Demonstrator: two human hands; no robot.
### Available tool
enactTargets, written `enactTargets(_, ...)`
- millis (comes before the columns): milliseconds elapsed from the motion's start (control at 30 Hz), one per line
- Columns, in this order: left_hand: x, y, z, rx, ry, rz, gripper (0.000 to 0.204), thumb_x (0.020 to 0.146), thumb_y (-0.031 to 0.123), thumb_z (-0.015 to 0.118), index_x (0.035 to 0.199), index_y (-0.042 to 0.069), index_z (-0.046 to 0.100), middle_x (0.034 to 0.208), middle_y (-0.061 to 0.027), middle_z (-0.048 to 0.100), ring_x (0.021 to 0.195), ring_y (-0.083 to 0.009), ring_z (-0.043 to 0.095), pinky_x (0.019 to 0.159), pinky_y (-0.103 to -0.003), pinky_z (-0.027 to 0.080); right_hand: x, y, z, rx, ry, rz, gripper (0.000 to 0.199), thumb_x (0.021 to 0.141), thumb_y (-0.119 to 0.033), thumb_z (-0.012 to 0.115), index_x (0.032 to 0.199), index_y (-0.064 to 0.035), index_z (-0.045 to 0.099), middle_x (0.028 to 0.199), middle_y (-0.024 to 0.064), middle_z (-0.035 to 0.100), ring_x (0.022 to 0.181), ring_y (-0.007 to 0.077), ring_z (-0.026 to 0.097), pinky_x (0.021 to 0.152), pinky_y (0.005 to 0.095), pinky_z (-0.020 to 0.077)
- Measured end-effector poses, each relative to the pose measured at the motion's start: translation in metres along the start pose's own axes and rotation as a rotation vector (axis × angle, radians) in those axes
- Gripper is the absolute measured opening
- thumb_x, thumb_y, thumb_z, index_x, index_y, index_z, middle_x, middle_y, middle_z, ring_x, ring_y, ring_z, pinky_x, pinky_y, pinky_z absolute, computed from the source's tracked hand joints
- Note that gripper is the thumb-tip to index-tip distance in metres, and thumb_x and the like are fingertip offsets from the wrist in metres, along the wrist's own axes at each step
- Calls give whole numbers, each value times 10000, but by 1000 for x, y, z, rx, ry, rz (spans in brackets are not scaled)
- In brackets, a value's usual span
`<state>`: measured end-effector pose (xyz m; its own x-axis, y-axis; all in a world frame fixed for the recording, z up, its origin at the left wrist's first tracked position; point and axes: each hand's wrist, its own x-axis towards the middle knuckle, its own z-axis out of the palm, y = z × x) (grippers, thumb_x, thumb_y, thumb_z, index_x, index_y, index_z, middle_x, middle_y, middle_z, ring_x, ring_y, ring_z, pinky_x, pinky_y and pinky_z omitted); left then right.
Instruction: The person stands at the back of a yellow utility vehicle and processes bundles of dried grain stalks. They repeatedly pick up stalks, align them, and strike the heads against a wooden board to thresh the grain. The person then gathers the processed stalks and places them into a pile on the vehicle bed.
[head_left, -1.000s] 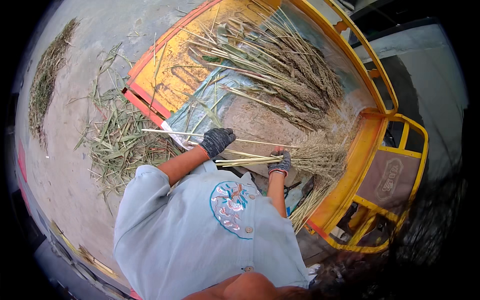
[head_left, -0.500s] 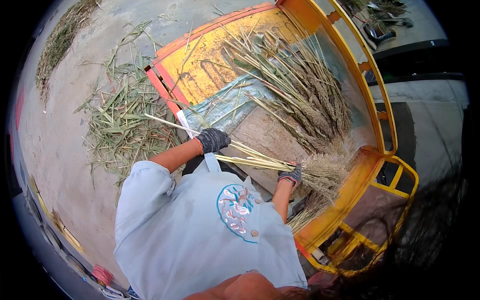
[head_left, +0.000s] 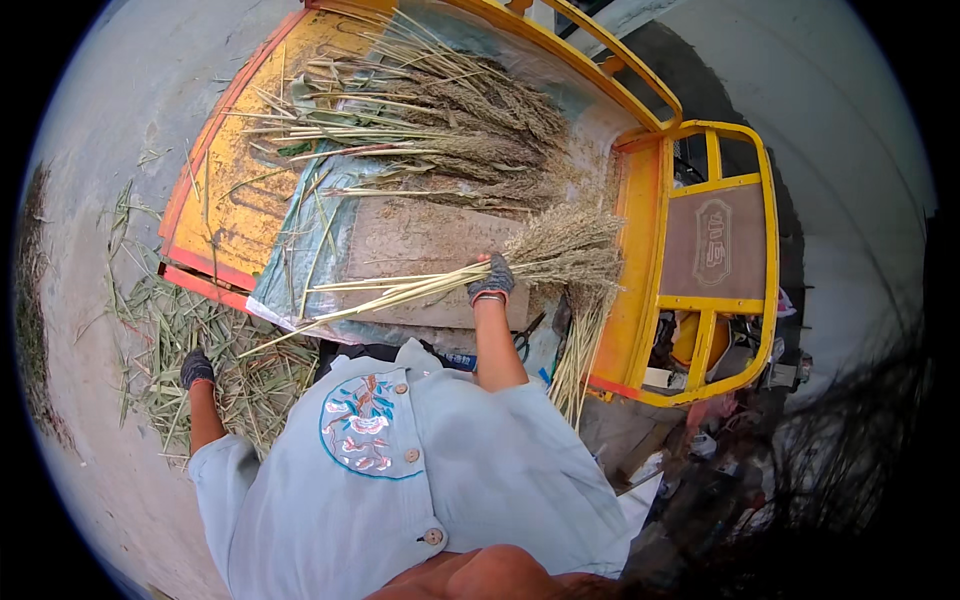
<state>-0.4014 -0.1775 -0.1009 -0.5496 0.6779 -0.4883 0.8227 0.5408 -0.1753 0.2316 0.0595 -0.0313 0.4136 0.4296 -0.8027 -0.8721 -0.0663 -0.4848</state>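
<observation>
My right hand (head_left: 491, 281), in a dark grey knit glove, is closed around a small bundle of sorghum stalks (head_left: 420, 286). Their bushy seed heads (head_left: 568, 240) point right and the pale bare stems reach left over the cart's edge. Far out to the left, my gloved left hand (head_left: 197, 369) hangs above a heap of stripped green leaves (head_left: 255, 365) on the ground; its fingers are too small to make out. Beyond the right hand, a larger pile of sorghum (head_left: 450, 120) lies on the cart bed with its heads to the right.
The yellow cart (head_left: 225, 200) has a red rim and a raised rail (head_left: 668, 350) at the right. A flat brown board (head_left: 400, 235) and plastic sheet (head_left: 285, 270) line its bed. More stalks (head_left: 580, 360) lie at the near right, beside a dark tool with looped handles (head_left: 525, 335).
My left hand has let go of the stems and swung left over the leaf heap. The right hand keeps the bundle. The whole view has turned, bringing the cart further left.
</observation>
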Motion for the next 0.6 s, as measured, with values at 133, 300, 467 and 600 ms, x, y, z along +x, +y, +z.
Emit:
enactTargets(133, 8, 4, 41, 117, -140, -15, 302, 791, 246, 446, 997, 81, 595, 1040, -180, 566, 982, -329, 536, 806, -417, 437, 27, -71, 10, -131, 7, -108, 126, 738, -75, 488, 628, -70, 427, 533, 56, 441, 429, 174, 424, 406, 318, 402)
enactTargets(300, -8, 110, 43, -240, -68, 211, 290, 676, 259, 598, 825, 11, 619, 854, -221, 596, 849, -360, 571, 745, -417, 446, -22, -201, 53, -256, -120, -312, 217, 716, -149, 495, 541, -101, 375, 442, 23, 350, 335, 161, 265, 328, 306, 229)
enactTargets(467, -29, 209, 0, -258, -62, 486, 243, 714, 260, 581, 771, 27, 613, 781, -197, 605, 764, -351, 578, 711, -408, 440, -25, -362, 49, -654, 177, -490, 187, 808, -205, 493, 715, -70, 404, 588, 66, 422, 473, 188, 377, 430, 357, 329)
enactTargets(600, -29, 243, -10, -302, -114, 613, 222, 721, 244, 576, 749, 26, 602, 741, -191, 596, 739, -349, 574, 684, -412, 434, -10, -447, 7, -1218, 301, -705, 216, 850, -229, 420, 1010, -93, 368, 959, 98, 381, 838, 241, 365, 707, 382, 311)
